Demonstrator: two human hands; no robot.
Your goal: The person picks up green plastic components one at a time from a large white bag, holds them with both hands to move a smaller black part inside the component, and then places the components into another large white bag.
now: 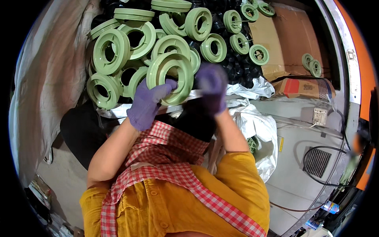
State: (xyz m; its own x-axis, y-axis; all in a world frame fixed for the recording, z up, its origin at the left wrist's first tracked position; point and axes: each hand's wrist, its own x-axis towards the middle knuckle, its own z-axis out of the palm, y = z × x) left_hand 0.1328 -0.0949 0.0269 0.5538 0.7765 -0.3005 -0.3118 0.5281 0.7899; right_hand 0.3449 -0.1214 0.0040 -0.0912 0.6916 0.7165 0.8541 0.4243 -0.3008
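My left hand (pixel 145 103), in a purple glove, is closed on the lower left rim of a pale green plastic ring (pixel 184 83). The ring is tilted, with its round opening toward me. Just right of it is my right hand (pixel 213 87), also purple-gloved. Motion blurs its fingers, and I cannot make out anything in them. Beyond both hands lies a heap of similar green rings (pixel 106 51), some with ridged, thread-like sides. Several smaller green rings with thin stems (pixel 239 43) rest at the right of the heap.
Black plastic parts (pixel 237 65) lie under and beside the rings. A cardboard box (pixel 292 35) stands at the far right, with two small green rings on it. An open white bag (pixel 260 130) with green scraps is by my right forearm. A grey machine panel (pixel 284 189) carries cables.
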